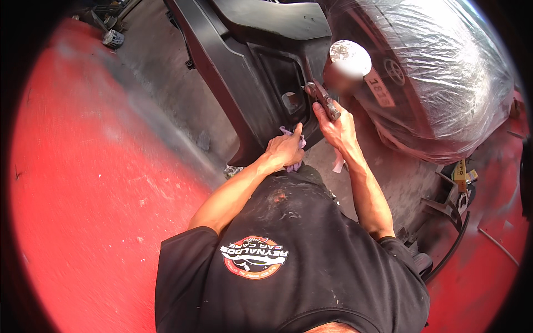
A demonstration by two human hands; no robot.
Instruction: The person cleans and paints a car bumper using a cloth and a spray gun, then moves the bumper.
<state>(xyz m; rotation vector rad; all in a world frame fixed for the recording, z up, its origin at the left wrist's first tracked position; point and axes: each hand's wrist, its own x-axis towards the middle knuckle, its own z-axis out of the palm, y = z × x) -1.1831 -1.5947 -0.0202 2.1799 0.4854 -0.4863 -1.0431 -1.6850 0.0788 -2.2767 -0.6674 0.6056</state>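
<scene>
My right hand (338,129) grips a metal spray gun (322,99), its nozzle end toward a black plastic car bumper (222,61). A round white paint-spattered cup (351,57) sits by the gun, its lower part blurred. My left hand (284,150) is closed around a crumpled light purple cloth (294,167), near the bumper's lower end. The left index finger points up toward a squarish opening (291,102) in the panel. Whether that fingertip touches the surface, I cannot tell.
To the right stands a car under transparent plastic sheeting (444,61), close to the spray gun. A red surface (100,183) spreads along the left. A yellow box (459,176) and metal brackets (441,197) lie at lower right. A small can (113,39) is at far left.
</scene>
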